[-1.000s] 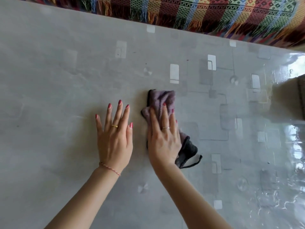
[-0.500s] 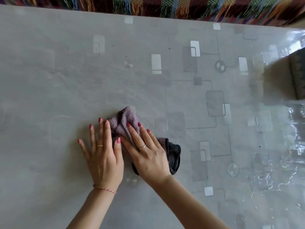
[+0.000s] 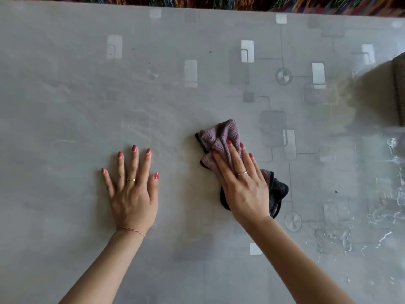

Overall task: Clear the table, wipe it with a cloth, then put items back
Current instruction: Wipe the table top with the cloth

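Cloth (image 3: 221,139) under the right hand (image 3: 243,187), mid-wipe on the counter (image 3: 65,95).
Right hand presses it flat with straight fingers near centre, toward 3 o'clock; left hand (image 3: 131,194) lies spread and bare at 9 o'clock, well apart. Soft, light terry, likely to bunch: best held by palm pressure mid-fold.

We see a multicoloured woven fabric with fringe (image 3: 241,2) running along the 12 o'clock edge, blurred; at 3 o'clock, a dark textured object (image 3: 399,91), cropped, and daylight glaring off the glossy surface.
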